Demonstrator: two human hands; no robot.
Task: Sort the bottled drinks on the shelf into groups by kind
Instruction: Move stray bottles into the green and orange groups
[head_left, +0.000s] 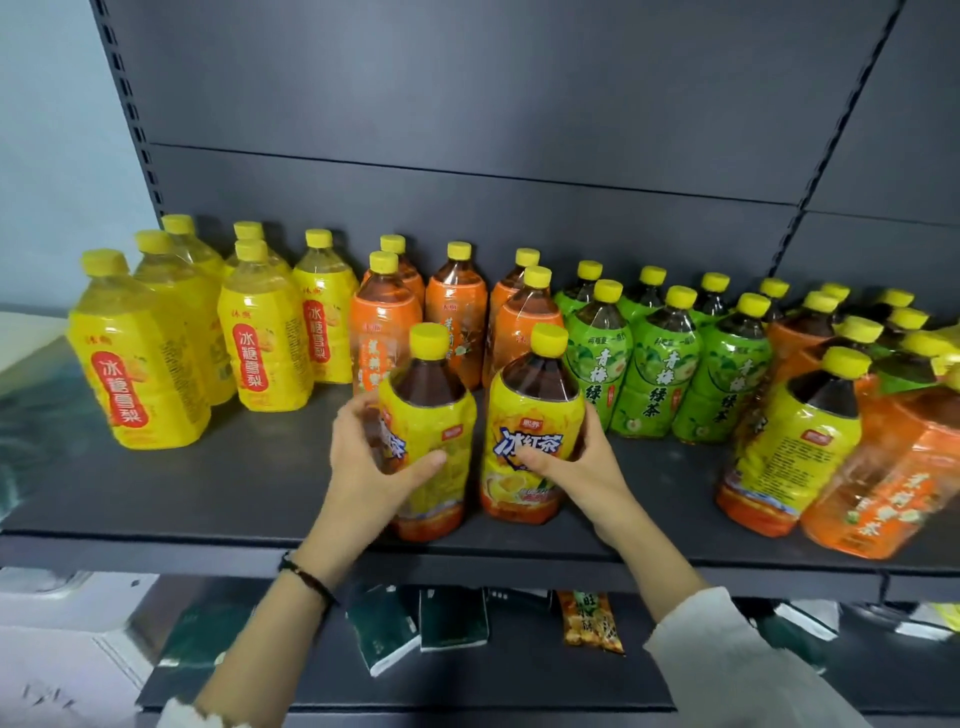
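Several pear drink bottles (140, 353) fill the left end of the shelf (208, 493), with orange tea bottles (384, 312) next, towards the back. Front and centre, the left hand (363, 462) wraps fingers and thumb round the left iced tea bottle (436, 415). Just beside it, the right iced tea bottle (530, 410) is clasped the same way by the right hand (576, 467). Both bottles are upright, long axes vertical, near the front edge. Green tea bottles (654, 374) follow. In the mixed cluster at far right stands a third iced tea bottle (800, 441), well apart, on the right hand's side, so that hand is probably better placed to fetch it.
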